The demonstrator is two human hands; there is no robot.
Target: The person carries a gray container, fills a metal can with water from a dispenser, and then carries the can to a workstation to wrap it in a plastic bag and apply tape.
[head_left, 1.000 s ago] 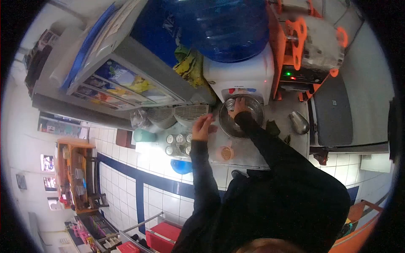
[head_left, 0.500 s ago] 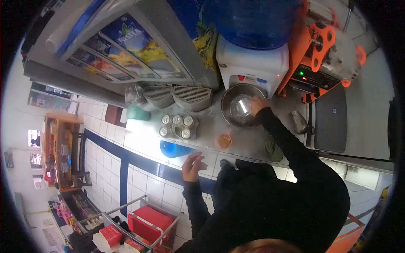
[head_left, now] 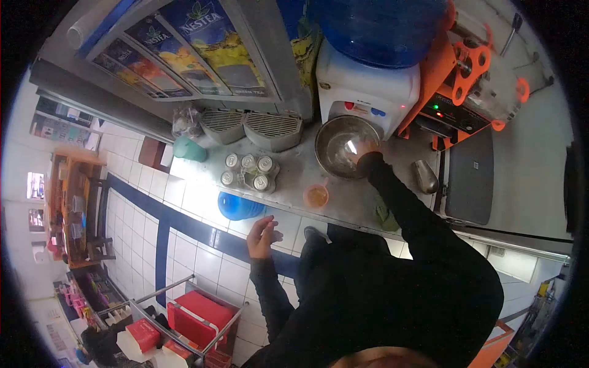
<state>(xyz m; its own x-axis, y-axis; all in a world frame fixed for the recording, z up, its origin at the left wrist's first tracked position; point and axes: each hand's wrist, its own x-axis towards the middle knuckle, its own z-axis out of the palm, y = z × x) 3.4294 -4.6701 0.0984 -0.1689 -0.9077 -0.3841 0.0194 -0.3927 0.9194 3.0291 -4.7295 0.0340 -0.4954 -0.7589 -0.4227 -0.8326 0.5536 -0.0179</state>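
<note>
A round metal bowl (head_left: 327,156) sits on the metal counter in front of the white water dispenser (head_left: 362,89). My right hand (head_left: 364,150) reaches into the bowl at its right side, with fingers blurred over its inside. Light glints off the bowl's inner surface. My left hand (head_left: 264,238) hangs in front of the counter edge, fingers loosely bent and apart, holding nothing. Between the hands, on the counter, stands an orange-tinted cup (head_left: 316,195). A pack of silver-topped cans (head_left: 250,172) is to its left.
Drip trays (head_left: 273,129) of a drink machine stand behind the cans, with a green cup (head_left: 189,149) at the left. A metal tumbler (head_left: 424,176) and green cloth (head_left: 384,214) lie rightward. An orange machine (head_left: 454,113) stands behind. Below the counter is a blue container (head_left: 238,205).
The view has shifted, so the counter things appear a little further left and up. My right hand stays at the bowl and reaches slightly deeper into it. My left hand remains in front of the counter.
</note>
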